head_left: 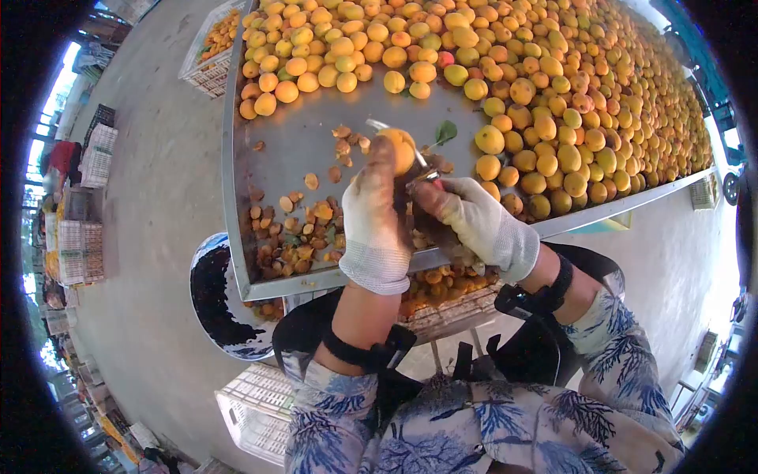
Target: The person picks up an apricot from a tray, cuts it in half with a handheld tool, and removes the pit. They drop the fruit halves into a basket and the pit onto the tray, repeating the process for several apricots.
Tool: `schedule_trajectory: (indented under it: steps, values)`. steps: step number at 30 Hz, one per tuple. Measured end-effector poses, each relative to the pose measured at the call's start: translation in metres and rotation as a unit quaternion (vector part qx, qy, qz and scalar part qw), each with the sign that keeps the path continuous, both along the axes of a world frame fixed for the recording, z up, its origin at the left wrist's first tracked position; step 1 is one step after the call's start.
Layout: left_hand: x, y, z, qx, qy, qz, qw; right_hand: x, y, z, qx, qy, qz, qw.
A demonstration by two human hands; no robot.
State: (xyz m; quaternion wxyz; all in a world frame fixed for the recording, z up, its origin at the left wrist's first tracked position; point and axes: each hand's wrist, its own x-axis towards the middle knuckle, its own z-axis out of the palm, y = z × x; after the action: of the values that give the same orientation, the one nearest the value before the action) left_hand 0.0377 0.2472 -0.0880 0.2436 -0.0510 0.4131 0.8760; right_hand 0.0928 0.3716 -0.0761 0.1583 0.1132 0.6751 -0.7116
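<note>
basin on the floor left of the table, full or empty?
Partly filled. The basin holds a dark heap over most of its inside, with white wall bare above it. Its right part is hidden by the table.

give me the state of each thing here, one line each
left hand: gloved, gripping the apricot
apricot: held up above the table
right hand: gloved, holding a knife
knife: blade against the apricot
metal table: heaped with apricots, pits near the front
basin: holds dark contents
</note>
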Motion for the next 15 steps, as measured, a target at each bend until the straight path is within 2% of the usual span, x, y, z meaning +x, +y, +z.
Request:
schedule_trajectory:
  steps: [3,4,5,7,8,10,13,14,15]
  values:
    - [-0.001,-0.003,0.006,0.026,0.035,-0.009,0.999,-0.003,0.002,0.011,0.044,0.046,-0.012,0.998]
    - [-0.001,-0.005,0.007,0.045,0.05,-0.014,0.998,-0.003,0.004,0.015,0.09,0.048,-0.009,0.995]
    - [-0.002,-0.006,0.007,0.045,0.05,-0.015,0.998,-0.002,0.007,0.02,0.09,0.048,-0.009,0.995]
    - [-0.004,-0.009,0.004,0.105,0.049,-0.041,0.992,-0.002,0.013,0.03,0.189,0.023,0.018,0.982]
    - [-0.007,-0.011,0.001,0.105,0.048,-0.043,0.992,-0.001,0.018,0.038,0.189,0.021,0.016,0.982]
    - [-0.011,-0.016,-0.005,0.0,0.073,-0.034,0.997,-0.001,0.025,0.049,0.208,-0.026,0.068,0.976]
    - [-0.005,-0.01,-0.007,0.057,0.068,-0.037,0.995,0.002,0.02,0.027,0.178,-0.055,0.027,0.982]
    - [-0.004,-0.008,-0.008,0.056,0.068,-0.038,0.995,0.004,0.015,0.022,0.225,-0.03,0.011,0.974]
    - [-0.002,-0.006,-0.008,0.067,0.047,-0.036,0.996,0.004,0.009,0.011,0.224,-0.029,0.011,0.974]
